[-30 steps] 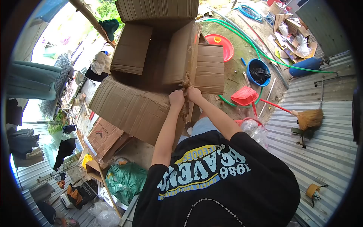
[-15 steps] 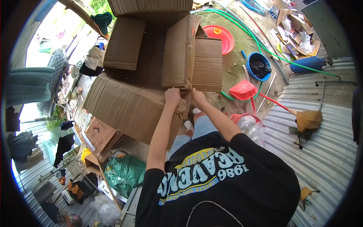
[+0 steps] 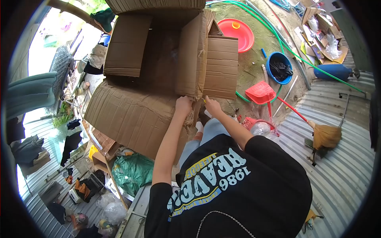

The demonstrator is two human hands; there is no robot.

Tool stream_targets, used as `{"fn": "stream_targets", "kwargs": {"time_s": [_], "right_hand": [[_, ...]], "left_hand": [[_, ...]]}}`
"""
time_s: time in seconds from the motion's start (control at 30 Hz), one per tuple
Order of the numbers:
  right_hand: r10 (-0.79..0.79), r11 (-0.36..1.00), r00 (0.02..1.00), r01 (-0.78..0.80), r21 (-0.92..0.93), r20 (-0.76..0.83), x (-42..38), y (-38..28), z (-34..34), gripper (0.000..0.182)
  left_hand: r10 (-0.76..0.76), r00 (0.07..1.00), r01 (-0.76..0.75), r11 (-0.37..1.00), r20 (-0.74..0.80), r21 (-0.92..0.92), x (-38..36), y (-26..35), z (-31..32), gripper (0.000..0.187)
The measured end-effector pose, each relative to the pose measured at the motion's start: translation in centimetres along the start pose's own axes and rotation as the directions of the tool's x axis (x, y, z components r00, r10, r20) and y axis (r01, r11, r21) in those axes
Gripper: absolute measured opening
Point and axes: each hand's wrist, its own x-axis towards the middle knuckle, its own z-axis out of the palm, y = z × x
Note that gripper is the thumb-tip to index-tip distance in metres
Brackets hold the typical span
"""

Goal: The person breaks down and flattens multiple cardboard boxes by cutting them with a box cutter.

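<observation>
A large brown cardboard box (image 3: pixel 158 55) stands in front of me with its top flaps spread apart and its inside showing. My left hand (image 3: pixel 183 106) is closed on the box at its near right corner, where the edge looks creased and torn. Just right of that corner, my right hand (image 3: pixel 213 106) is closed, with a small yellowish bit showing at its fingertips. What that bit is, I cannot make out. One wide flap (image 3: pixel 127 119) slopes down to the left, and another flap (image 3: pixel 222 67) sticks out on the right.
A red basin (image 3: pixel 244 35), a blue tub (image 3: pixel 274 59) with black plastic, and a red dustpan (image 3: pixel 260 93) lie to the right. A straw broom (image 3: pixel 327 137) lies beyond them. A green bag (image 3: pixel 133 174) sits at lower left. A green hose (image 3: pixel 301 59) crosses the ground.
My right hand has come off the box corner and moved slightly right and down, leaving a wider gap between the hands. My left hand still grips the box.
</observation>
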Motion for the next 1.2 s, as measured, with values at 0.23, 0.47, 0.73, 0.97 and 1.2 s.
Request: {"fn": "stream_targets", "kwargs": {"time_s": [0.23,0.47,0.73,0.97,1.2], "right_hand": [[-0.109,0.989,0.989,0.119,-0.093,0.098,4.6,1.0,2.6,0.026],[-0.229,0.967,0.956,0.245,-0.07,0.185,5.9,4.2,1.5,0.025],[-0.362,0.912,0.857,0.407,-0.052,0.367,2.9,8.1,-7.3,0.027],[-0.313,0.941,0.95,0.311,0.132,-0.007,0.7,2.0,-19.0,0.019],[-0.401,0.81,0.848,0.505,0.299,-0.348,5.3,-15.9,-21.6,0.015]], "left_hand": [[-0.044,0.989,0.04,0.999,0.144,0.027,-2.5,0.2,-2.7,0.017],[-0.16,0.957,0.187,0.978,0.242,-0.09,-12.3,-4.2,-13.8,0.025],[-0.35,0.892,0.324,0.936,0.285,0.135,-23.2,-9.9,-10.8,0.015],[-0.381,0.91,0.38,0.924,0.163,0.038,-28.6,-12.2,-7.3,0.016],[-0.433,0.893,0.437,0.899,0.122,-0.01,-32.1,-15.6,-6.9,0.027]]}}
